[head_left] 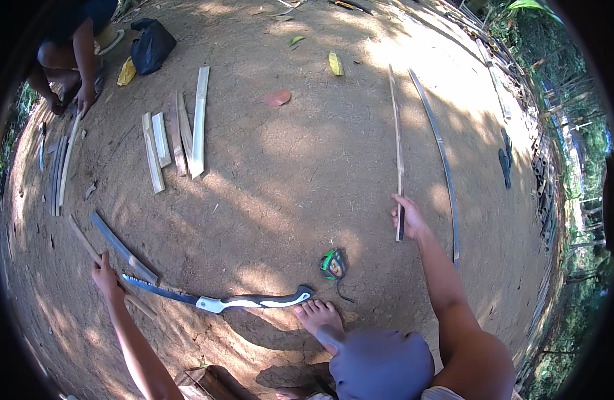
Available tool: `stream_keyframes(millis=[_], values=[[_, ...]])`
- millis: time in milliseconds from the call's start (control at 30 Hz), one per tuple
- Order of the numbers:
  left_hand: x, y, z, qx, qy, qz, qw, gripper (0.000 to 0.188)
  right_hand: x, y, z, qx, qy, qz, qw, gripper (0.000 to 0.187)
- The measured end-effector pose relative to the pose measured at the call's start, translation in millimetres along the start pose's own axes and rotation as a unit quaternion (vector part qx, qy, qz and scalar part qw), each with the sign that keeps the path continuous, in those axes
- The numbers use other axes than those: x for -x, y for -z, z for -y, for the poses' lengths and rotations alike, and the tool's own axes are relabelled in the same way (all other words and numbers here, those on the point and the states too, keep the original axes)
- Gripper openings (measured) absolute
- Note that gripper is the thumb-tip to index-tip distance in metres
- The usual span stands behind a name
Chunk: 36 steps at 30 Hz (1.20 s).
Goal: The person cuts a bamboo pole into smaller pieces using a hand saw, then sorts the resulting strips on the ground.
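The only view comes from the person's head, left side; it looks down from near above, very wide, over the left hand [107, 276], the right hand [409, 215] and the ground [287, 190] between

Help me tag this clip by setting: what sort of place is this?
Probably an outdoor work spot: a handsaw and a tape measure lie on bare, sun-dappled earth, with green foliage along the right edge.

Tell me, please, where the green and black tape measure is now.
In the head view, the tape measure lies on the ground, slightly right of centre in the lower half, just beyond the saw handle and bare foot.
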<state>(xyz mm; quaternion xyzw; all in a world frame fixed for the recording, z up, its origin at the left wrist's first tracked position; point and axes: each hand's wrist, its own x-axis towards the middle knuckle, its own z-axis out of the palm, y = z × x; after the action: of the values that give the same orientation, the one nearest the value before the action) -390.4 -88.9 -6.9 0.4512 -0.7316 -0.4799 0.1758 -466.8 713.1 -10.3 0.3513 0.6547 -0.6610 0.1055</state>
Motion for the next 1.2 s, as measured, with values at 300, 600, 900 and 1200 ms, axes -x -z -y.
stream_keyframes(millis=[300, 600, 900, 1200], values=[[170, -35, -89, 0.201, -0.090, 0.176, 0.959, 0.025, 79, -162, -41, -0.042, 0.294, -0.008, 0.955, 0.018], [259, 130, -143, 0.383, -0.251, 0.034, 0.888, 0.039, 259, -283, 35, -0.148, 0.422, 0.376, 0.812, 0.048], [345, 337, -152, 0.261, -0.333, -0.164, 0.891, 0.071, 488, -407, 43, -0.035, 0.365, 0.681, 0.634, 0.041], [382, 374, -38, 0.277, -0.280, -0.267, 0.879, 0.075, 582, -439, -199, 0.004, 0.408, 0.703, 0.583, 0.052]])
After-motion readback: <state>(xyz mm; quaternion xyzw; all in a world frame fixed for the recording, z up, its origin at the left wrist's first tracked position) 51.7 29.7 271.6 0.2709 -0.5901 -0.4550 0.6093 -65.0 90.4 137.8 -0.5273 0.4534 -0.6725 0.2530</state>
